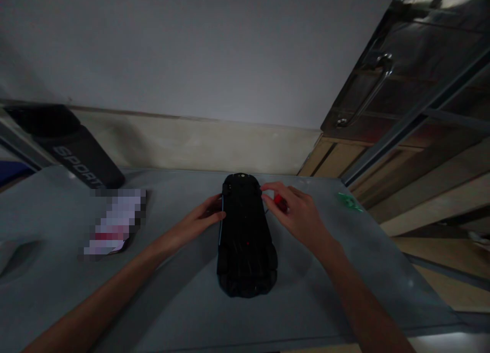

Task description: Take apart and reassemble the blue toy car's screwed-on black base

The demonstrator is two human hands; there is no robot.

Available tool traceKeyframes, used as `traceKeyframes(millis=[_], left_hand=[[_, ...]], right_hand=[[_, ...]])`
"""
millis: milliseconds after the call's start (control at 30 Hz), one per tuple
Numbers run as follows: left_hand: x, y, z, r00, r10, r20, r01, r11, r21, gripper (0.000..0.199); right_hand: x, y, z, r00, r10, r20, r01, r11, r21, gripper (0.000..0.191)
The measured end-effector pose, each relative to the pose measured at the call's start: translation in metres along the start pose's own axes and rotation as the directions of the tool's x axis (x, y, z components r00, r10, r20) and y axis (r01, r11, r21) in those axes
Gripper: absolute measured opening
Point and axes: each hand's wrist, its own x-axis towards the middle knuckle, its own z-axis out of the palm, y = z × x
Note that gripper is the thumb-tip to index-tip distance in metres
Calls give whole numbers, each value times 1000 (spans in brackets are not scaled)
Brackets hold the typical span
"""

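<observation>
A toy car [245, 235] lies upside down on the grey table, its black underside facing up and its narrower end pointing toward the wall. My left hand [204, 215] grips the car's left side, with the thumb on the edge and the other fingers partly hidden beside it. At the far right wheel, the thumb and index fingertip of my right hand [293, 207] are close together, touching or almost touching it. Tucked in that same hand is a red-handled screwdriver [280, 202], mostly covered by the fingers; a thin dark shaft shows beside the car.
A black box marked SPORT [82, 156] leans at the back left. In front of it lies a blurred-out flat item [117, 222]. A small green wrapper [349, 202] rests near the right edge. Behind the table [176, 312] is a wall; a metal door with a handle stands right.
</observation>
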Motion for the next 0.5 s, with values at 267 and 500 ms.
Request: traceKeyframes(millis=[267,500], left_hand=[[-1,6,2,997,-71,-25,72,997,12,89],[-3,8,2,996,-89,-17,89,996,-7,83]], right_hand=[[1,0,-3,999,-26,32,24,997,76,34],[0,1,8,996,81,-45,-82,996,-19,22]])
